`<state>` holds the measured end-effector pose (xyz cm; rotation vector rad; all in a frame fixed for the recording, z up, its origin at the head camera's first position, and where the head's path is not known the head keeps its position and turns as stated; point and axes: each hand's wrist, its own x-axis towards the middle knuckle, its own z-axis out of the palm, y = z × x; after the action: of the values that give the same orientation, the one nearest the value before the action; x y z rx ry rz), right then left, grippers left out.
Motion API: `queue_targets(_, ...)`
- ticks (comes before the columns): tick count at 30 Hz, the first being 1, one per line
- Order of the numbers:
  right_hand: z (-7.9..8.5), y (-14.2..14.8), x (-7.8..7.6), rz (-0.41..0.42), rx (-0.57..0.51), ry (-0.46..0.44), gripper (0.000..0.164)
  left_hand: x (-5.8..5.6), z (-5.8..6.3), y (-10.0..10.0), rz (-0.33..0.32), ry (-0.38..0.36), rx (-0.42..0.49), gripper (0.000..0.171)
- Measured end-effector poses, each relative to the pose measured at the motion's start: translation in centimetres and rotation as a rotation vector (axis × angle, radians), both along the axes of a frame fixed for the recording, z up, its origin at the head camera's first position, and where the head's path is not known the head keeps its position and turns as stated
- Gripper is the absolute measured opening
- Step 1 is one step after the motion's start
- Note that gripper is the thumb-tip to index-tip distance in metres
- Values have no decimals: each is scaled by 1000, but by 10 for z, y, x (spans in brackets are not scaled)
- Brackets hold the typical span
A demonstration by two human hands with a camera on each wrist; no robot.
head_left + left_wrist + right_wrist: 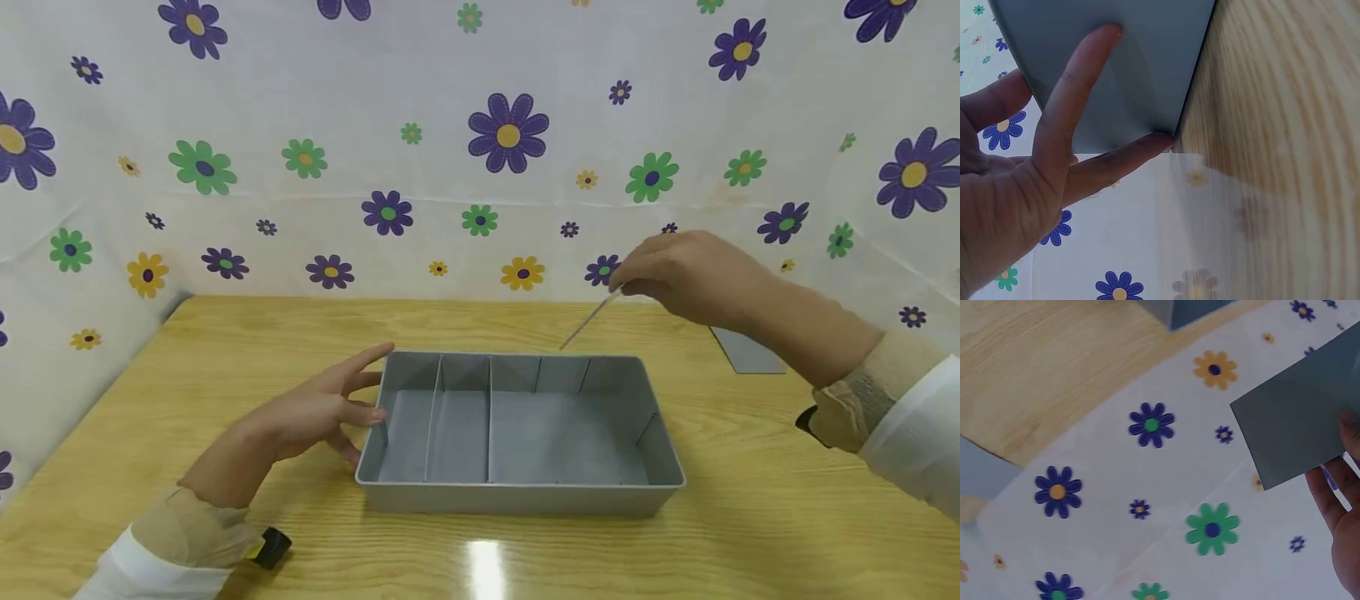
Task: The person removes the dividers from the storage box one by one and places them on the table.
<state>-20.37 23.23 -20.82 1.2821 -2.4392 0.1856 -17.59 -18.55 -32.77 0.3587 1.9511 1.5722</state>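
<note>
A grey rectangular organizer box [521,500] stands on the table. Two upright divider panels, one [433,417] and another [490,417], cross its left part. My left hand [315,412] touches the box's left end wall with spread, mostly straight fingers; the left wrist view shows the fingers [1063,119] against that wall. Above the back right of the box, my right hand [682,271] pinches a thin grey divider panel [1300,419] by its edge. It appears nearly edge-on and tilted in the head view, clear of the box.
Another flat grey panel [750,354] lies on the wooden table [787,500], partly hidden behind the right forearm. Short vertical slot lines mark the box's back and right inner walls. A flower-patterned white cloth [420,83] hangs behind the table.
</note>
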Motion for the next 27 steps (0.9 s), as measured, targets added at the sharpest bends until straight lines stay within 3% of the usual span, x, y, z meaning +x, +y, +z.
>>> queue_targets(4,-17,29,-18,-232,-59,-115,16,1,0,-1,0,-7,2,82)
queue_targets(9,-41,57,-32,-441,-118,-218,13,1,0,-1,-22,-4,20,83)
queue_targets(15,-70,82,-46,-663,-177,-377,37,0,2,-2,-18,15,8,81)
queue_targets(21,-101,103,-52,-779,-144,-534,49,0,2,-1,-20,13,-1,82)
queue_targets(27,-126,113,-55,-808,-83,-499,40,0,2,0,-19,16,-11,81)
